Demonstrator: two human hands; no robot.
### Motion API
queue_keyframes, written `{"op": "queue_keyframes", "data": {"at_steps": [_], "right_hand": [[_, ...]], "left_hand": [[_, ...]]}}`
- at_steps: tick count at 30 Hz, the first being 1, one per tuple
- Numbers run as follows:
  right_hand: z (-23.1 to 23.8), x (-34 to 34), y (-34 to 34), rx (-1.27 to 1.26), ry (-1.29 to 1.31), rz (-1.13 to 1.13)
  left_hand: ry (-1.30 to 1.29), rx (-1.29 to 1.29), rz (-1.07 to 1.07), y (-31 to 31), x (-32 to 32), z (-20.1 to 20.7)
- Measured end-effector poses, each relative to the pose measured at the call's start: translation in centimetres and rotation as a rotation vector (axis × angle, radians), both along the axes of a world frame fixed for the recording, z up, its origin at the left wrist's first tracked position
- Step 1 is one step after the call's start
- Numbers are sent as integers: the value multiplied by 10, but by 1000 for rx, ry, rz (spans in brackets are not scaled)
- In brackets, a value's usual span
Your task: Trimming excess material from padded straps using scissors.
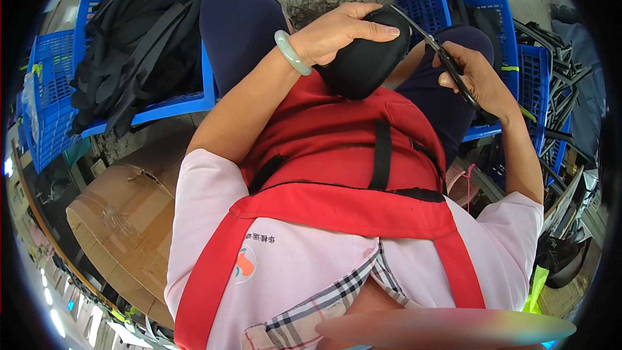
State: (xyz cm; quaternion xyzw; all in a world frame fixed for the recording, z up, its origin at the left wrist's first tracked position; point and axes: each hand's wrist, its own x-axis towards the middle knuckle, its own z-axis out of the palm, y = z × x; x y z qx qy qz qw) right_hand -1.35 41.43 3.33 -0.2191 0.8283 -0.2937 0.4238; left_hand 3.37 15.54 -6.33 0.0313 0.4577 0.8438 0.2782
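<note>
Leftmost, a blue crate [208, 84] brims with black straps [149, 39]. Next, the left hand [337, 29] grips a rounded black piece [366, 68], held before a red apron [324, 136]. Near the piece's upper right edge are the blades of scissors [446, 58], their handles grasped by the right hand [478, 78]; another blue crate [421, 3] stands beyond the right knee [481, 37].

The black domed pad [370, 63] is smooth-faced and roughly oval, tilted so its upper end leans right, its upper left partly covered; the black-handled scissors [433, 43] slant to the pad's right, slender metal blades pointing up-left, tips beside the pad's top edge; whether they touch it is unclear.
</note>
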Motion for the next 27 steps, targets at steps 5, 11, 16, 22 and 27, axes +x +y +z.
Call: {"op": "queue_keyframes", "data": {"at_steps": [5, 11, 16, 22, 27], "right_hand": [[2, -4, 9, -57, 154, 116], [8, -8, 7, 69, 73, 97], [14, -8, 14, 21, 149, 137], [29, -7, 5, 215, 352, 204], [32, -15, 7, 243, 358, 282]], "left_hand": [[14, -23, 1, 2, 1, 4], [28, 32, -105, 2, 1, 4], [69, 44, -125, 9, 3, 6], [78, 5, -144, 14, 7, 2], [83, -22, -188, 15, 6, 0]]}}
